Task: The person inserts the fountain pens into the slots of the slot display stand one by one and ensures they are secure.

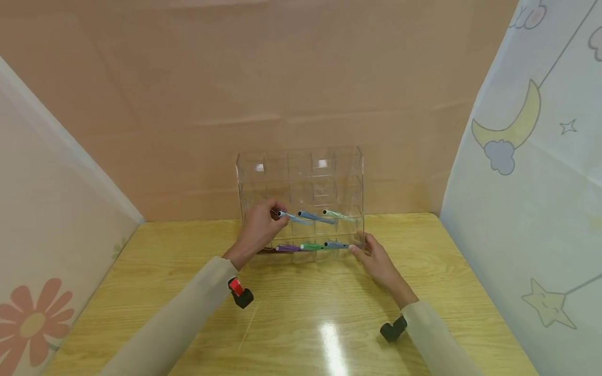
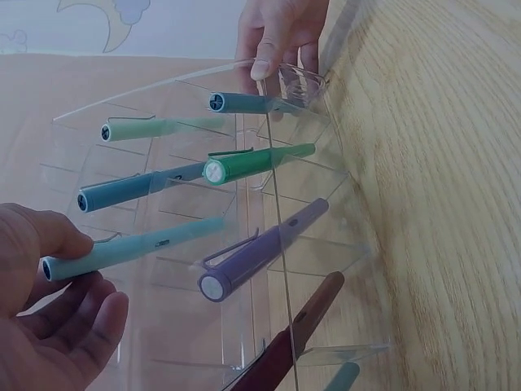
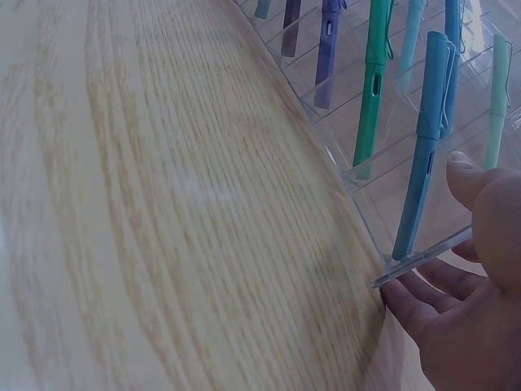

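Note:
A clear plastic tiered pen rack (image 1: pixel 301 178) stands upright toward the back of the table. My left hand (image 1: pixel 261 224) is at its left part, pinching the capped end of a light blue pen (image 2: pixel 134 250) between thumb and fingers. That pen lies slanted in a middle tier, beside a darker blue pen (image 2: pixel 138 190) and a pale green pen (image 2: pixel 163 128). At the lower right side, my right hand (image 1: pixel 378 263) grips the rack's side panel, thumb in front and fingers behind. Close to that thumb is a blue pen (image 3: pixel 423 155) in the bottom tier.
The bottom tier also holds a green pen (image 2: pixel 256 164), a purple pen (image 2: pixel 260 254) and a dark red pen (image 2: pixel 297 334). Behind the rack hangs an orange-brown backdrop (image 1: pixel 301 78). Patterned cloth panels (image 1: pixel 531 209) flank the wooden table (image 1: pixel 291 324).

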`<state>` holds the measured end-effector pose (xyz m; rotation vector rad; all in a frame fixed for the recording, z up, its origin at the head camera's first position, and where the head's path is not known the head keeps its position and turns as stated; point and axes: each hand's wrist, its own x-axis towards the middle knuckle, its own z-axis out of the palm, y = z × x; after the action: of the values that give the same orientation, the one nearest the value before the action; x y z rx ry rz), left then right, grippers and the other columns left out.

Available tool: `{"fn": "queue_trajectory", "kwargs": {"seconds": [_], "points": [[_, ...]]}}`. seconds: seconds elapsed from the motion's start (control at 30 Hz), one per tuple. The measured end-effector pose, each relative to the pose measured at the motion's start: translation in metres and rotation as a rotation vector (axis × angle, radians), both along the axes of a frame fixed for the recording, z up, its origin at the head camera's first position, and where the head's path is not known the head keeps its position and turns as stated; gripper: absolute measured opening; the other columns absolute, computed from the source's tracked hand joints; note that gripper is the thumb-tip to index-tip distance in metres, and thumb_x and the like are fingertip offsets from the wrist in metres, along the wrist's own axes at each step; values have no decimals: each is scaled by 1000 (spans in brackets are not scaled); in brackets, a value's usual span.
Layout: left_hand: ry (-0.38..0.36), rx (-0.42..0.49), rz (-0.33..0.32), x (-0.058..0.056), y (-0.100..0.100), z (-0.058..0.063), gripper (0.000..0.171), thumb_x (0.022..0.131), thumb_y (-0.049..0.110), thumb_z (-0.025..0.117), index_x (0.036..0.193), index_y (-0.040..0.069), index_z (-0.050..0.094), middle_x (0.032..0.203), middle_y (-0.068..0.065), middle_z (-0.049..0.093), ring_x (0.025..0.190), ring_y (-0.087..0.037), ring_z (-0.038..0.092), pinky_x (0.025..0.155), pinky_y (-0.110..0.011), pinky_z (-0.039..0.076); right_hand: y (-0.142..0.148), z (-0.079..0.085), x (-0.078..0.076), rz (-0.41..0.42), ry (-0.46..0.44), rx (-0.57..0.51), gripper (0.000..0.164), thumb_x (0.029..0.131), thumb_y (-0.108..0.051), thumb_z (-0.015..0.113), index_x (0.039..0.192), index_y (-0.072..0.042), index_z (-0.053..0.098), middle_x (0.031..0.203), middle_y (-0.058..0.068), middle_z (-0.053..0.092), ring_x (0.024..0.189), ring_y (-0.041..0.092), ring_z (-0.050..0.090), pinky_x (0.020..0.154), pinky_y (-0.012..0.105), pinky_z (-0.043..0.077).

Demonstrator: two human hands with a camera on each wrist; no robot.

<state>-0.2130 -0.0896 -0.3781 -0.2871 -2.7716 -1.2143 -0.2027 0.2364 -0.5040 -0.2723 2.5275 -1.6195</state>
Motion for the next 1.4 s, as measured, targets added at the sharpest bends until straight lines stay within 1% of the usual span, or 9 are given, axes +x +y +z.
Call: {"fn": "queue_trajectory", "kwargs": {"seconds": [0.2,0.33,0.5,0.7,0.97,1.07,1.17,1.27,1.4], "points": [[-9,11,-9,0,1,2,14,100,16,69,112,9,73,110,-9,74,95,-24,70,83,-38,61,0,0,1,2,6,-12,75,111,-42,56,164,2,27,170,26,36,155,51,38,124,66,36],[-34,23,-7,0,-1,2,14,101,16,69,112,9,72,110,-9,73,96,-23,70,84,-37,61,0,-1,0,0,10,-12,73,112,-40,56,164,3,28,170,26,36,155,51,38,124,66,35],[-66,30,-9,0,-4,0,12,101,15,69,111,8,71,110,-10,72,93,-22,68,82,-33,58,1,-3,1,-3,2,-1,74,112,-43,55,164,2,28,170,26,35,156,51,37,124,66,35],[-84,21,-12,-1,-7,-1,12,103,16,67,112,8,70,111,-10,72,93,-21,66,81,-32,55,1,-2,2,-6,-9,9,76,111,-47,54,165,1,27,170,25,35,157,50,36,125,66,35],[-95,33,-21,0,-10,-2,17,103,17,68,115,6,70,111,-11,72,91,-21,66,77,-30,55,-2,1,2,-3,19,6,69,113,-37,55,163,3,29,169,28,37,155,52,37,125,67,34],[-98,31,-27,1,-13,-3,19,102,16,68,118,6,70,111,-12,72,90,-21,66,73,-28,54,-3,1,1,1,16,2,69,113,-35,55,163,3,29,169,28,37,155,52,37,125,67,34],[-115,41,-37,4,-15,-3,24,102,17,68,123,6,69,115,-13,71,92,-22,68,70,-28,53,-3,1,2,2,7,5,70,113,-37,55,164,3,29,169,27,37,156,52,37,125,66,34],[-126,44,-41,7,-19,-2,32,103,20,69,131,7,67,122,-13,70,100,-24,70,74,-30,57,-2,0,2,-6,6,10,70,112,-40,55,164,1,30,169,26,38,155,50,39,125,66,35],[-133,40,-33,13,-27,2,38,103,22,69,139,8,65,129,-13,68,108,-27,70,84,-37,61,-1,0,2,-12,9,6,73,112,-44,55,164,-1,30,169,25,38,155,49,40,125,66,35]]}}
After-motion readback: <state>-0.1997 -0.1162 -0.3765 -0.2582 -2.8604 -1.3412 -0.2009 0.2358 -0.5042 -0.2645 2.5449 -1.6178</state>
